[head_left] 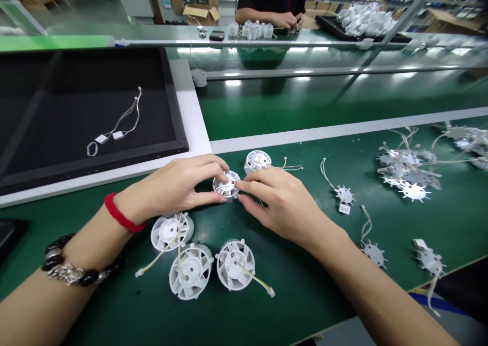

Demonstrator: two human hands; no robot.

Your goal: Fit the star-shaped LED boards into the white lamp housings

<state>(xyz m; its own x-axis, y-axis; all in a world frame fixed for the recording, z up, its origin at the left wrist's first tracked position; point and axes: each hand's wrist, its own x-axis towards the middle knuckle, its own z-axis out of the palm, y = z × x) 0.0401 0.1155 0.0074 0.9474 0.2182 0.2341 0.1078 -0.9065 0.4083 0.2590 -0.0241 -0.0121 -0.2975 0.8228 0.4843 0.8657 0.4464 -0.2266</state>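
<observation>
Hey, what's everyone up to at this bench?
A person's left hand holds a small white round part at its edge, and the right hand has fingers against it. A similar part sits just beyond. Three vaned housings lie nearer the person; wired silver plates lie to the right. A co-worker sits opposite.

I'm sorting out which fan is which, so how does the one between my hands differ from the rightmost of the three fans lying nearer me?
Your left hand and right hand touch the held fan; the near fan lies untouched on the green table. Fingers partly cover the held fan, while the near fan's face shows, crossed by a wire. Both are white and round.
</observation>
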